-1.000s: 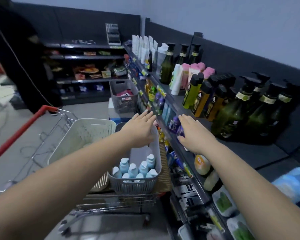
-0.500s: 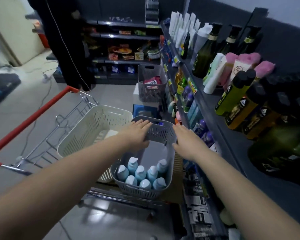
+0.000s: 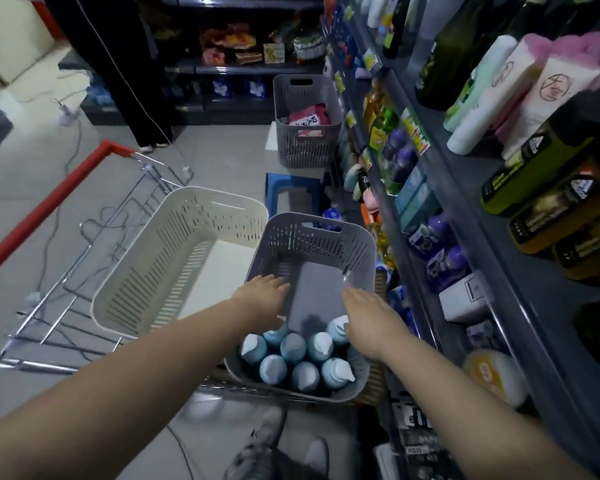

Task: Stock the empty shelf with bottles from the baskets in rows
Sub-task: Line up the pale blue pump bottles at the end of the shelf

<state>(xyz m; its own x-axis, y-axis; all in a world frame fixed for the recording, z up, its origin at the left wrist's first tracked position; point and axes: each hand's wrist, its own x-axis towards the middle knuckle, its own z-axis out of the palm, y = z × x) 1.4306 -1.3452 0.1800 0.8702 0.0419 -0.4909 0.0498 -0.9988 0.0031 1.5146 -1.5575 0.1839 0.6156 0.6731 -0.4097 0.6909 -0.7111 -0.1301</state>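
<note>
grey basket [image 3: 312,247] of blue bottles [image 3: 293,346] beside cream basket [image 3: 174,258]; left hand [image 3: 262,294], right hand [image 3: 368,313] above, fingers [image 3: 278,284] straight

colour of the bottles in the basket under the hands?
Pale blue bottles with white pump tops, in the grey basket. The head view, the only one, shows them.

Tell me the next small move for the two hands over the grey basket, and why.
Probably draw both hands back a little and down, each onto one pale blue pump-top plastic bottle: the left hand and right hand hover open and empty above the grey slotted plastic basket, and the bottles stand clustered at its near end.
</note>
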